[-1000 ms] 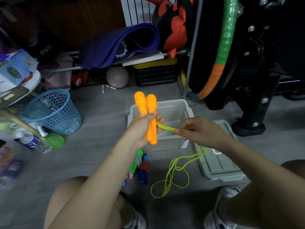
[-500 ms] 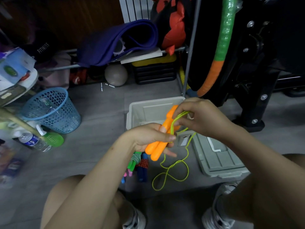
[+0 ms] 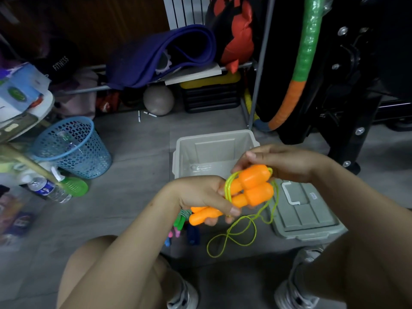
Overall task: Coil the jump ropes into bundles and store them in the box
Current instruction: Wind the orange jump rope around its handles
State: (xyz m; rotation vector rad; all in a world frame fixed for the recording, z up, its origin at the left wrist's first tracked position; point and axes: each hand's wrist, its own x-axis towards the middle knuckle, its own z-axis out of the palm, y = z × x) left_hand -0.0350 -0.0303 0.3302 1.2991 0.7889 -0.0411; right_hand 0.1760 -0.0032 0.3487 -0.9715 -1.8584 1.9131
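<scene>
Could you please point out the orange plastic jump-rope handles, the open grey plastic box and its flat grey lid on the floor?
Orange plastic jump-rope handles (image 3: pixel 249 190): head view, on the thick ends.
Open grey plastic box (image 3: pixel 214 136): head view, on its far rim.
Flat grey lid (image 3: pixel 312 215): head view, on its top panel.

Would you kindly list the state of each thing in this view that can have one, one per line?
Left hand: grips the orange handles.
Right hand: fingers curled at the handles' top, on the cord.
Orange handles: held side by side, cord partly wound round them.
Yellow-green cord: rest hangs in loose loops.
Box: open, looks empty.
Lid: off, lying beside the box.
Blue basket: upright.
Water bottle: lying on its side.
</scene>
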